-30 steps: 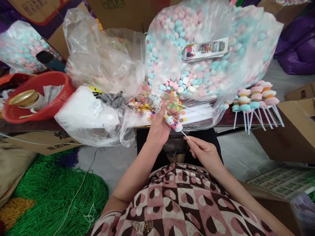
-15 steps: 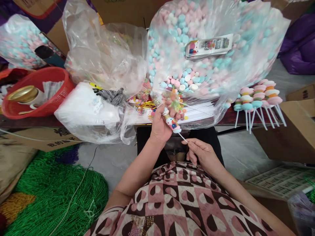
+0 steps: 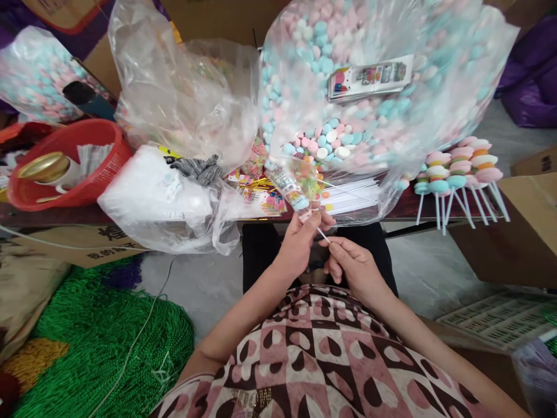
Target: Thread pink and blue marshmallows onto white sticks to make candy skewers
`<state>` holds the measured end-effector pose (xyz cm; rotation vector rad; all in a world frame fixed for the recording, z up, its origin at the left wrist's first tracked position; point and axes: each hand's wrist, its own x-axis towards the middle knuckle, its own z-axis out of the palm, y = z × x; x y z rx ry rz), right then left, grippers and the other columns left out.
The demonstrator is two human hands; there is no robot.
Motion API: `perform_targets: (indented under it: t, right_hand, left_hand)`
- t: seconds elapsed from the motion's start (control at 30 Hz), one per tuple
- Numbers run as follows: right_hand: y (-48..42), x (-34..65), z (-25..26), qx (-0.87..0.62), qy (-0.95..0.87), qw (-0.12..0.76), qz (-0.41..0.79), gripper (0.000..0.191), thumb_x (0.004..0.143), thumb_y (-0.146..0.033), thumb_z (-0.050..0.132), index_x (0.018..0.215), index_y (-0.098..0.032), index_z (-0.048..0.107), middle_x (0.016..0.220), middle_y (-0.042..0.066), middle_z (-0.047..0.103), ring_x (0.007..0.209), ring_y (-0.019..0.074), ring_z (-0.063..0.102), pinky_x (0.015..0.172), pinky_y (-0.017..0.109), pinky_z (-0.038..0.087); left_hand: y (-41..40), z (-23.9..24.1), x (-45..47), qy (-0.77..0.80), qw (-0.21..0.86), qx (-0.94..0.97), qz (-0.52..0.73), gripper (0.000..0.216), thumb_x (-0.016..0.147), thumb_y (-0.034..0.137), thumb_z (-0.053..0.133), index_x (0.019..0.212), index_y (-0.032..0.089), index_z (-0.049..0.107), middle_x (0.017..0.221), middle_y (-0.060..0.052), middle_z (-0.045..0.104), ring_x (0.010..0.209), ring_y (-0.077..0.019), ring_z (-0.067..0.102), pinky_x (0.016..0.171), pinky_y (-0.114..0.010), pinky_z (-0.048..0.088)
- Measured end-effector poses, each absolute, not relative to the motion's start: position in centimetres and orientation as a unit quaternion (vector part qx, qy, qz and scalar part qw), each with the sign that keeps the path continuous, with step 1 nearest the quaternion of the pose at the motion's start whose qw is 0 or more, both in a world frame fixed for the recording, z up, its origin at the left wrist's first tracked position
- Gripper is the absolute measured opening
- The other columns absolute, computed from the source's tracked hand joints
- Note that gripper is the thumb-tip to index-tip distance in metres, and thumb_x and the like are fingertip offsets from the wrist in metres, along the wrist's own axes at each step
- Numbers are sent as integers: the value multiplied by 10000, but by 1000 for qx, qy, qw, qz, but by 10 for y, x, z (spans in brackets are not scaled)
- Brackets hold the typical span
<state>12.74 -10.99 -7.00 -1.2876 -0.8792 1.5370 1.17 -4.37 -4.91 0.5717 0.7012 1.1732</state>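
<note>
A candy skewer (image 3: 299,200) in a clear printed wrapper slants away from me over the table's front edge, its blue end piece toward me. My left hand (image 3: 300,238) is closed in a pinch on the wrapper's lower end, around the white stick (image 3: 322,234). My right hand (image 3: 354,264) holds the stick's near end between thumb and fingertips. Just beyond my hands are colourful gummy candies (image 3: 310,180) in clear plastic, partly covered by the skewer. A bundle of white sticks (image 3: 352,197) lies to their right.
Large clear bags of pastel candies (image 3: 300,69) fill the back, with a stack of printed wrappers (image 3: 369,79) on top. Finished-looking candy skewers (image 3: 461,165) lie at the right edge. A red basket (image 3: 117,157) and a white plastic bag (image 3: 152,197) stand left.
My left hand has slid down from around the wrapped candies to the wrapper's lower end by the stick. My right hand keeps its pinch on the stick, barely moved.
</note>
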Motion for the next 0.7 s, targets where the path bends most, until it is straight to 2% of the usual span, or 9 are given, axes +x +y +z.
perform_targets:
  t: [0.1,0.17,0.3,0.4,0.5,0.6,0.7]
  right_hand:
    - [-113,131,-72,-551,-388,447,588,376,856,-509,614,1012,-177,700,440,-82,457,410,89,431,504,241,410]
    - [-115,132,-73,-563,-404,435,575,391,852,-518,609,1013,-174,703,446,-78,458,412,89,422,483,238,383]
    - [-118,131,-76,-577,-433,422,550,389,857,-507,592,1032,-177,701,450,-79,447,406,87,402,451,230,335]
    - [-117,130,-76,-585,-443,422,533,390,867,-506,574,1034,-178,700,444,-77,446,404,93,408,447,231,338]
    - [-116,128,-73,-586,-448,423,526,402,882,-510,551,1051,-174,694,446,-74,451,402,93,411,441,227,343]
    - [-114,128,-70,-580,-448,424,532,396,894,-500,545,1067,-174,688,458,-74,460,402,89,413,438,220,349]
    - [-113,129,-68,-570,-435,437,543,379,912,-485,528,1085,-182,675,468,-76,461,414,92,432,456,221,380]
  left_hand:
    - [-33,-46,3,310,748,229,541,338,754,452,741,971,227,613,907,-11,683,874,-162,680,797,-294,520]
    - [-22,-42,-1,312,755,196,542,316,761,475,722,928,227,619,846,-8,682,842,-169,688,788,-313,533]
    - [-16,-40,4,326,748,178,550,186,773,339,717,787,192,604,631,41,587,686,-113,642,783,-287,520]
    - [-25,-42,15,316,742,192,560,154,768,273,705,764,181,580,581,61,538,642,-101,616,784,-281,499]
    - [-36,-44,24,341,737,198,549,184,750,281,718,806,185,570,591,59,546,631,-107,621,709,-250,471]
    - [-44,-47,28,357,755,207,510,264,749,373,735,794,182,558,624,41,565,660,-114,640,624,-212,434]
    - [-50,-51,26,317,774,226,499,324,751,443,741,845,185,568,785,-3,657,771,-130,661,724,-241,477]
